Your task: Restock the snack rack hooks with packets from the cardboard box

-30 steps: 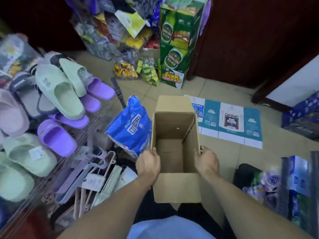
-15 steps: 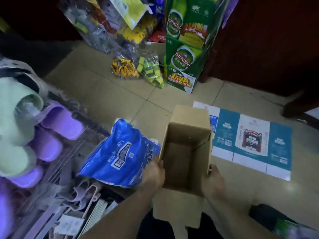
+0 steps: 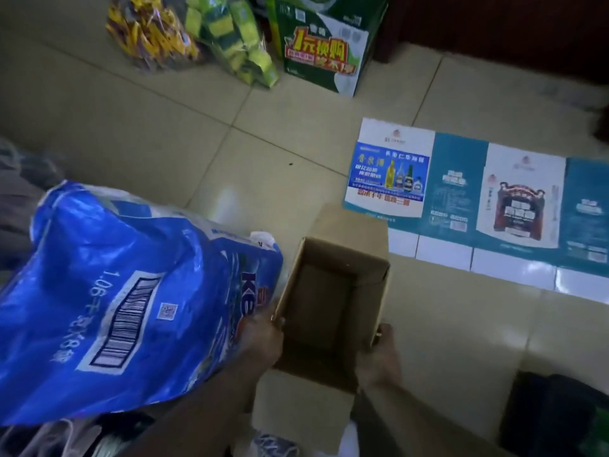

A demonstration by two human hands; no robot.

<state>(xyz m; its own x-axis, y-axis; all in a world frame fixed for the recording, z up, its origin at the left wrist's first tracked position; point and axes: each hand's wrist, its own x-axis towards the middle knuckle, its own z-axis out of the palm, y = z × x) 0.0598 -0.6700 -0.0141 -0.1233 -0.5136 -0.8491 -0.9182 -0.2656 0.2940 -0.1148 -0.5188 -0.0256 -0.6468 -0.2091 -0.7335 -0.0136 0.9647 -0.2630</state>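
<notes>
Lower centre of the frame: an open brown cardboard box [image 3: 333, 311], interior bare, held above the beige tiled floor [image 3: 131, 127]. The left hand [image 3: 260, 341] grips the box's left wall, fingers curled over the rim; the right hand [image 3: 382, 354] clasps the right wall, thumb on the edge. Lower left, just beside the box: a large blue plastic pack with a white barcode [image 3: 125, 298]. Right of centre: a flattened teal-and-white printed carton [image 3: 461, 199] lying on the floor. Upper centre: a green printed carton [image 3: 323, 47], with clear bags of yellow and green packets [image 3: 197, 37] to its left.
</notes>
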